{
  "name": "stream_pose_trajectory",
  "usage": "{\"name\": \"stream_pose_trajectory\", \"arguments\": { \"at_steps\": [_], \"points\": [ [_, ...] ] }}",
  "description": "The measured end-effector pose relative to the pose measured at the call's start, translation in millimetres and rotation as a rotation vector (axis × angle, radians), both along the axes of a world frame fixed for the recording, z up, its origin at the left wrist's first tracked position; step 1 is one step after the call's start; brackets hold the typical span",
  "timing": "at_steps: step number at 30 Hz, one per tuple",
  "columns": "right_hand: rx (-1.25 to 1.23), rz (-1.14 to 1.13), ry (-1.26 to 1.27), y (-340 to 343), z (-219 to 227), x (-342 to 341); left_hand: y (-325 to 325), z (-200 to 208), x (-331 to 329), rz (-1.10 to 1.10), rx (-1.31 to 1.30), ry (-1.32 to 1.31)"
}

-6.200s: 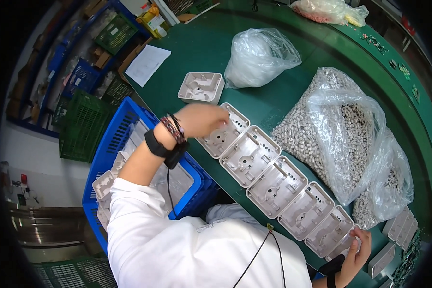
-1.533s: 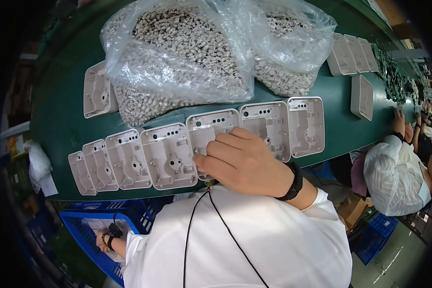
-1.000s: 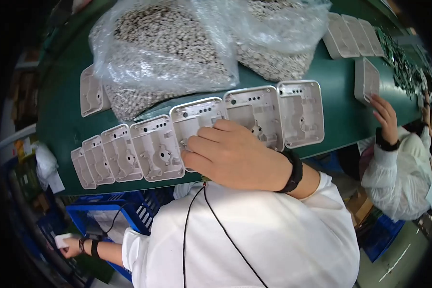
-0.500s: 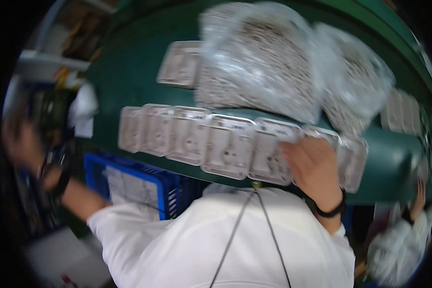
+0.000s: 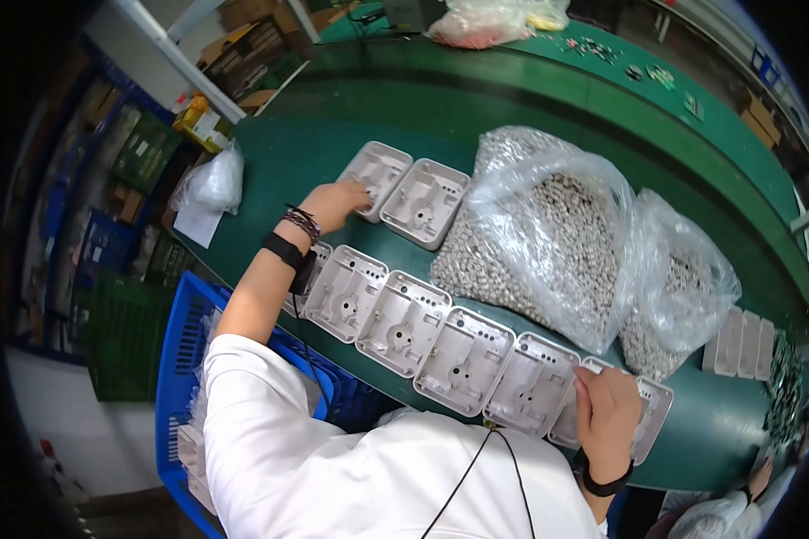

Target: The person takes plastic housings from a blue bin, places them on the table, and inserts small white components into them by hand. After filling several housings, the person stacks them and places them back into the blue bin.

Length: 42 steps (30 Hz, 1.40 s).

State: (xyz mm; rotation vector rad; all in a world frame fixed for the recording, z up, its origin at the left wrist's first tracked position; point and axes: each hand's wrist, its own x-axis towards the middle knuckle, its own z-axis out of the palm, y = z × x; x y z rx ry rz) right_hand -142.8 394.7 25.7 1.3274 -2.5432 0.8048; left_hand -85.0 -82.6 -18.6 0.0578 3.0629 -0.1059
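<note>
Your left hand [image 5: 337, 199] lay loosely open on a square grey plastic housing [image 5: 375, 173]; your right hand [image 5: 608, 415] pressed, fingers apparently flat, on the near row's end housing [image 5: 649, 415], row seemingly filled.

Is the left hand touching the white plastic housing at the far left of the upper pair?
Touching. The head view shows the left hand with its fingertips laid on the near edge of the white housing; no gap shows.

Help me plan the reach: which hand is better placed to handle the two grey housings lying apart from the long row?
Left. The left hand already touches the far pair of housings; the right hand rests at the row's other end.
</note>
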Motion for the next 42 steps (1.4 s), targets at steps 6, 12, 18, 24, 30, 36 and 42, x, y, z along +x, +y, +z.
{"name": "stream_pose_trajectory", "arguments": {
  "at_steps": [6,12,18,24,30,36,42],
  "points": [
    [0.001,0.079,-0.039,-14,-3,-4,4,3,1,-0.061,0.011,0.017],
    [0.07,0.193,-0.063,-16,-7,7,48,81,84,0.164,-0.257,0.433],
    [0.13,0.324,-0.157,-23,19,20,124,159,217,0.579,-0.349,0.615],
    [0.12,0.514,-0.038,-59,30,20,119,121,472,1.453,-0.549,0.672],
    [0.174,0.509,0.033,-85,30,43,164,-37,630,2.348,-0.391,0.283],
    [0.203,0.577,0.099,-103,32,67,186,-93,640,2.152,-0.643,0.381],
    [0.194,0.63,0.126,-107,39,63,194,-76,644,2.013,-0.653,0.538]
  ]
}}
